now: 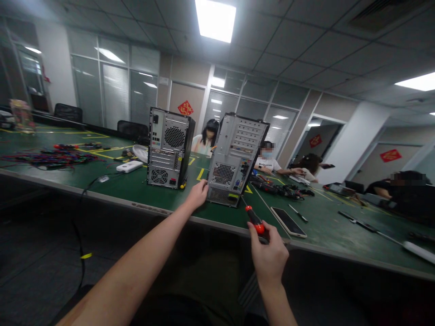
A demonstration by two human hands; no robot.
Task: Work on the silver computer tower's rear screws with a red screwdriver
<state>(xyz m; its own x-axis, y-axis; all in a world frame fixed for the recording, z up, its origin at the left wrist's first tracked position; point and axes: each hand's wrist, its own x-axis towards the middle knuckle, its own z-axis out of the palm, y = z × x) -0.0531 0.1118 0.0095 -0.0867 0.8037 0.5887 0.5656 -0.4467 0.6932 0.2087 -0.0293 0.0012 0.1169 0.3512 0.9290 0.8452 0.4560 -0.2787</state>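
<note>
A silver computer case [227, 158] stands upright near the table's front edge, its rear panel facing me and tilted in view. My left hand [199, 194] grips its lower left side, the fingertips partly hidden behind the edge. In my right hand [268, 240] is a screwdriver [254, 218] with a red and black handle, held between thumb and fingers. The shaft points up toward the case's lower right corner; whether its tip touches a screw is too small to tell. A second computer case [166, 151] stands to the left, rear panel also toward me.
The green table [217, 215] has a phone [288, 222] and a pen-like tool [297, 213] at right. Bundled cables [282, 188] lie behind them. At left are a cable pile [57, 156] and a white power strip [129, 166]. Several people sit across the table.
</note>
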